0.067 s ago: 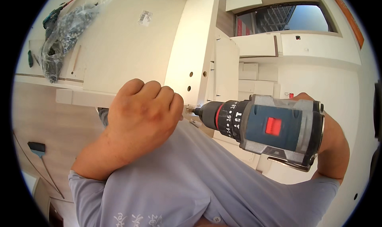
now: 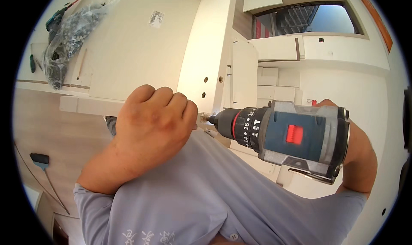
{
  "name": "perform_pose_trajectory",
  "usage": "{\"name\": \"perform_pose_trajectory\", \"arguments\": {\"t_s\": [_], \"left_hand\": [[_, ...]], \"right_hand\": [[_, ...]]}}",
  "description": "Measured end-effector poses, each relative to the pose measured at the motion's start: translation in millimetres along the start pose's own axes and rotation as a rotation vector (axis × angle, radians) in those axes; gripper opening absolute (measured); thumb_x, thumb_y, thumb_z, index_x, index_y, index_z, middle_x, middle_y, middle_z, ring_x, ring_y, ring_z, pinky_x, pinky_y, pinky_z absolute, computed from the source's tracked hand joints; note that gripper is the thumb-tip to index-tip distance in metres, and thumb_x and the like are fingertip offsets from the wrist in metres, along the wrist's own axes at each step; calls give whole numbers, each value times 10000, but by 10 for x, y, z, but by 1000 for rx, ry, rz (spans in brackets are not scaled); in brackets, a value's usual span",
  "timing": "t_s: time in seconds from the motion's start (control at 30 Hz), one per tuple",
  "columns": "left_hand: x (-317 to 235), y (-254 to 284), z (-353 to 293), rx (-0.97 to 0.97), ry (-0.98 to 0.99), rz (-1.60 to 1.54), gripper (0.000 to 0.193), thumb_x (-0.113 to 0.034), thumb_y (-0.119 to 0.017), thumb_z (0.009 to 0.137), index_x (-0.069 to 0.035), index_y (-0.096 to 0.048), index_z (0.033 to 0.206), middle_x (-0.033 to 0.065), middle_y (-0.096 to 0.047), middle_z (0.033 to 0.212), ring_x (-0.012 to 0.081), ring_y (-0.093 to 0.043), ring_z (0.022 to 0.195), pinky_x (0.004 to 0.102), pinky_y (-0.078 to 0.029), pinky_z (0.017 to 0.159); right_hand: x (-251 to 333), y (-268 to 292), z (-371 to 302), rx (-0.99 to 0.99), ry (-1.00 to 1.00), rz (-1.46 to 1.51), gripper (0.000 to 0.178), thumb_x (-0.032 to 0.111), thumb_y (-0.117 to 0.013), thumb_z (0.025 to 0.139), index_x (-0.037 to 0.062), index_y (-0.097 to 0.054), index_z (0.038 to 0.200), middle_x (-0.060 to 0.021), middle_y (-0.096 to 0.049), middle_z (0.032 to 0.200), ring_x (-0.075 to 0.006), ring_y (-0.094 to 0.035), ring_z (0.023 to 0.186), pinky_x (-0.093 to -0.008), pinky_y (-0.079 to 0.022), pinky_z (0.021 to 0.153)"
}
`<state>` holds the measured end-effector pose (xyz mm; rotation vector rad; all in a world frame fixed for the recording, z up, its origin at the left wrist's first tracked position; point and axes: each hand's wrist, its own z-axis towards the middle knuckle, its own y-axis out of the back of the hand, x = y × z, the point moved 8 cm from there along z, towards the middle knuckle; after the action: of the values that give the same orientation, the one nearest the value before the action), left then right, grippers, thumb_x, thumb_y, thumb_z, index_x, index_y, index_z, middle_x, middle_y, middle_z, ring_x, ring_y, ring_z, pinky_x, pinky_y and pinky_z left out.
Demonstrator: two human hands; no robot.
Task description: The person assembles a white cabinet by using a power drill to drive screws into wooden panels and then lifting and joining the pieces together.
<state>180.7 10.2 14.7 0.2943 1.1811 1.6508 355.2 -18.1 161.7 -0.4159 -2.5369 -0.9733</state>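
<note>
My right hand point(image 2: 358, 159) grips a blue and grey cordless drill point(image 2: 296, 135) that lies level and points left; most of that hand is hidden behind the drill body. Its black chuck point(image 2: 223, 118) meets a small metal piece at the fingers of my left hand point(image 2: 154, 122). My left hand is curled into a fist around that piece, close to the edge of a white furniture panel point(image 2: 206, 52) with three small holes. What exactly the fist holds is hidden.
A wide white board point(image 2: 128, 47) with a small label lies at the left, with a clear bag of dark fittings point(image 2: 68, 34) on its far corner. More white panels point(image 2: 274, 47) are stacked near a window at the upper right. A wooden floor point(image 2: 47, 129) shows at the left.
</note>
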Motion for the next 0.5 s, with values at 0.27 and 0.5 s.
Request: {"name": "perform_pose_trajectory", "arguments": {"t_s": [0.27, 0.5], "left_hand": [[11, -15, -10, 30, -1, -3, 261, -277, -750, 682, -121, -544, 718, 5, -482, 697, 185, -525, 675, 347, -404, 635], [3, -41, -22, 29, -33, 18, 223, -242, -718, 691, -121, -531, 711, 8, -474, 685, 182, -515, 662, 344, -399, 631]], "right_hand": [[94, -115, 169, 8, -163, 199, 698, 163, -890, 588, 28, -685, 1241, -132, -759, 1015, -247, -734, 870, -323, -551, 841], [39, -111, 185, 25, -140, 93, 702, 200, -869, 605, 55, -685, 1266, -126, -761, 995, -291, -741, 857, -333, -559, 824]]}}
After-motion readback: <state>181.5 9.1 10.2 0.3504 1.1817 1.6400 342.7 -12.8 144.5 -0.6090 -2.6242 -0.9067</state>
